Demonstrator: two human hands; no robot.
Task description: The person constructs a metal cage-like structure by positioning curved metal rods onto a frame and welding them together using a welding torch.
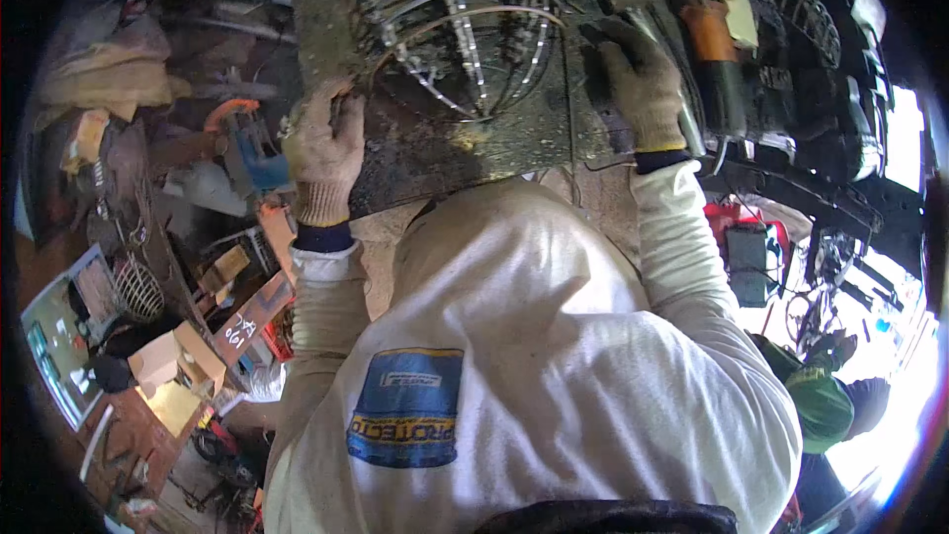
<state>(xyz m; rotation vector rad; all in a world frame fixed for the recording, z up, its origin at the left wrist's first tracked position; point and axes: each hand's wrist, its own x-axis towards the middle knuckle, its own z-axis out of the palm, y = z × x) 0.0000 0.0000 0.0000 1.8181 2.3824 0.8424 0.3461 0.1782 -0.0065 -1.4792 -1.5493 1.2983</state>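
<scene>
White shirt point(554, 356) fills the lower frame, nearest the lens. Both hands gloved, on a scorched bench point(445, 153). Left hand point(321, 153) at the bench's left edge, fingers curled shut on a small tool point(338, 104); what kind, cannot tell. Right hand point(643, 84) lies on the bench top, closed on a thin rod point(571, 109). Wire cage point(465, 30) sits on the bench between the hands. Orange grinder point(714, 35) just right of the right hand.

Cluttered workshop floor point(148, 237), bright daylight at right.
</scene>
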